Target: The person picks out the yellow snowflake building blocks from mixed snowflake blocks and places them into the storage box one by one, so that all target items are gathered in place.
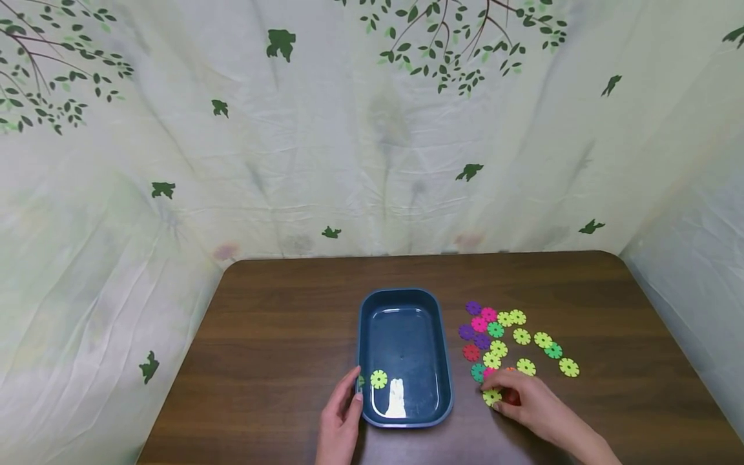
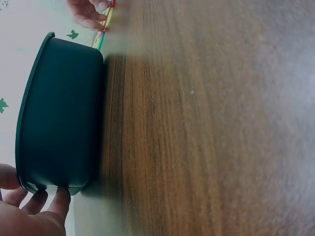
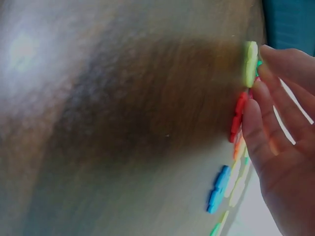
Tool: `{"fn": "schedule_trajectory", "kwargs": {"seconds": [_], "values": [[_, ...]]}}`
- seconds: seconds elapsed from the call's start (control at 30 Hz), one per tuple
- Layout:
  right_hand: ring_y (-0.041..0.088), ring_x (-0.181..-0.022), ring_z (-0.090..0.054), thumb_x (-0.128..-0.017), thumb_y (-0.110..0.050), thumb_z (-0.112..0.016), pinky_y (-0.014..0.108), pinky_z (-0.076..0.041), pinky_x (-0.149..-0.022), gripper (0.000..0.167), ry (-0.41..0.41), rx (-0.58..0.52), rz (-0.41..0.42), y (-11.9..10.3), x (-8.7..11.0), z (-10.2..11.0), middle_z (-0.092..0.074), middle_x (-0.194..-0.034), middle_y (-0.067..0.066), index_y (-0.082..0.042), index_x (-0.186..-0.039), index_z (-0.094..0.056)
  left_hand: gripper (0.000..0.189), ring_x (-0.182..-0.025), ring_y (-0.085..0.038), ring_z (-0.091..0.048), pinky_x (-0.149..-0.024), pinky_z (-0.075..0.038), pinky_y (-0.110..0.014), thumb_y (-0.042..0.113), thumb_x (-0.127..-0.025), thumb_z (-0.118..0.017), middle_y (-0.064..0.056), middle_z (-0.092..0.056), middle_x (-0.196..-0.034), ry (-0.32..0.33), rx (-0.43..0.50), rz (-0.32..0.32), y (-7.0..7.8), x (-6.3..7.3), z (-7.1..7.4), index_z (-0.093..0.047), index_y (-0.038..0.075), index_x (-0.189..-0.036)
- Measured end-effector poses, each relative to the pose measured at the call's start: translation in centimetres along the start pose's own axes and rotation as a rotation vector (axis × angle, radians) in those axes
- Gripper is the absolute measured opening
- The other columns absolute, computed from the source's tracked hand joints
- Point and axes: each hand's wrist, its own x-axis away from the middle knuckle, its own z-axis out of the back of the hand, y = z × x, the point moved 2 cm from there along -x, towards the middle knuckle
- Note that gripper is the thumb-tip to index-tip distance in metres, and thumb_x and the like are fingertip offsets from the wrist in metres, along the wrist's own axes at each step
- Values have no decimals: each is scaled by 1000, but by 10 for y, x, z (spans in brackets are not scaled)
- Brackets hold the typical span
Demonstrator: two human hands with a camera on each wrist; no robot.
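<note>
A deep blue plastic tray [image 1: 403,345] sits on the table, and one yellow-green flower-shaped disc [image 1: 379,379] lies inside it. My left hand [image 1: 340,416] holds the tray's near left side, thumb and fingers at the rim and wall, as the left wrist view also shows. To the right of the tray, my right hand [image 1: 537,403] pinches another yellow-green notched disc [image 1: 491,397] between thumb and fingertips, low over the tabletop. In the right wrist view a red disc [image 3: 237,118] stands beside those fingers, and a blue disc [image 3: 218,189] lies further off.
Loose discs spread over the right of the brown wooden table [image 1: 279,349]: purple ones [image 1: 467,332], pink ones [image 1: 479,324], green ones [image 1: 554,351] and several yellow-green ones [image 1: 569,367]. Behind the table hangs a pale cloth [image 1: 360,148] printed with leaves.
</note>
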Motion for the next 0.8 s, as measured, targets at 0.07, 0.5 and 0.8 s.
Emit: {"fn": "schedule_trajectory", "kwargs": {"seconds": [0.07,0.5,0.8], "values": [[8,-77,-53,-81,-4,-78,23,-50,-62,31,-17,-8,3,2,1,0,-62,-95,-8,-21,-105,-70,44,-132,-21,-45,-102,-35,-16,-5,-95,-55,-6,-53,-141,2,2,2,0,0,0,-58,11,-136],[8,-76,-52,-78,-1,-79,22,-48,-61,35,-49,14,-43,5,1,0,-58,-95,-8,-21,-107,-70,43,-132,-21,-44,-103,-35,-19,-3,-96,-56,-5,-54,-141,8,-6,8,1,0,0,-58,12,-136],[8,-76,-51,-75,1,-80,22,-49,-62,38,-29,38,-71,2,-1,-1,-57,-93,-8,-19,-106,-70,44,-132,-20,-45,-103,-36,-19,-5,-95,-55,-5,-54,-141,9,1,-3,-1,0,0,-58,10,-136]]}}
